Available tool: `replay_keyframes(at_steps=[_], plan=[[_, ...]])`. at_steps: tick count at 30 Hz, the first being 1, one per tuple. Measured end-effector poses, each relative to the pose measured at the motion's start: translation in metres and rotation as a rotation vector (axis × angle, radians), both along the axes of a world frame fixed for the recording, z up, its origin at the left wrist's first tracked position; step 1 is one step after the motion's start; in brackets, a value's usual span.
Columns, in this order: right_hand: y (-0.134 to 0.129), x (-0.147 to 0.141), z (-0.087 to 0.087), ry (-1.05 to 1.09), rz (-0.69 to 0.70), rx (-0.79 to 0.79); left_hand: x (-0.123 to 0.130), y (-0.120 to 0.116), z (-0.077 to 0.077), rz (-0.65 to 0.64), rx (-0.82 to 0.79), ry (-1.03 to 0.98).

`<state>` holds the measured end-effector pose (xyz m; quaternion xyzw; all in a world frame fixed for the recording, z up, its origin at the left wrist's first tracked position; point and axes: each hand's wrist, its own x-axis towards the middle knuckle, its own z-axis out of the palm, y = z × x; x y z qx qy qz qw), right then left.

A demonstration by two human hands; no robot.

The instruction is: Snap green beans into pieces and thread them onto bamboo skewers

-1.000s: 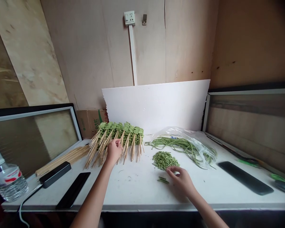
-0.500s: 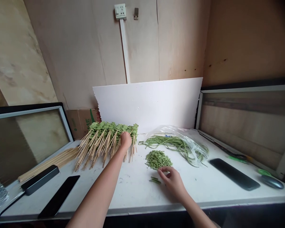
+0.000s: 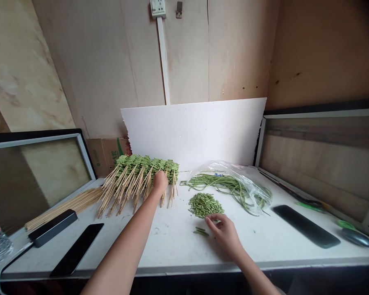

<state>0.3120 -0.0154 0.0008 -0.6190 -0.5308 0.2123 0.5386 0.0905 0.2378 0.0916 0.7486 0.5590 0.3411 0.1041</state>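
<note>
My left hand (image 3: 160, 181), seen from the back, is a closed fist at the right part of a heap of skewered green bean pieces (image 3: 135, 162). What its fingers hold is hidden. Bare bamboo skewer ends (image 3: 124, 190) fan out from the heap towards me. Thumb and forefinger of my right hand (image 3: 224, 233) come together at the front edge of a pile of short cut bean pieces (image 3: 205, 204); anything pinched there is too small to make out. A few loose cut pieces (image 3: 201, 231) lie just left of that hand.
Long green beans (image 3: 224, 183) spill from a clear plastic bag (image 3: 249, 184) behind the pile. Bare skewers (image 3: 67, 205) lie left, near a black power block (image 3: 53, 228) and a dark phone-like slab (image 3: 77, 250). At right are a dark flat case (image 3: 306, 226) and a mouse (image 3: 356, 237).
The view has tilted slightly. My left hand has shifted a little left at the skewered heap; my right hand stays beside the cut pieces with nearly the same finger shape.
</note>
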Motion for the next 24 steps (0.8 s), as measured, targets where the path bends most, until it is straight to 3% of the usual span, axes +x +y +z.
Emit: replay_keyframes(at_steps=[4,9,12,15,19,22,24], plan=[[0.001,0.002,-0.003,-0.039,-0.017,0.01,-0.004,-0.005,0.004,0.103,-0.039,0.085],[0.0,0.003,-0.002,-0.068,-0.025,0.003,-0.007,-0.016,0.008,0.143,-0.016,0.157],[-0.001,0.003,0.002,-0.07,-0.014,-0.021,-0.011,-0.027,0.015,0.141,0.058,0.176],[-0.001,0.003,0.004,-0.072,-0.006,-0.062,-0.026,-0.037,0.033,0.147,0.195,0.164],[0.0,0.002,0.007,-0.059,-0.005,-0.108,-0.078,-0.042,0.072,0.234,0.39,0.108],[-0.001,0.001,0.011,-0.038,-0.015,-0.139,-0.144,-0.041,0.099,0.391,0.484,0.06],[-0.002,0.0,0.013,-0.035,-0.025,-0.148,-0.196,-0.04,0.108,0.508,0.499,0.045]])
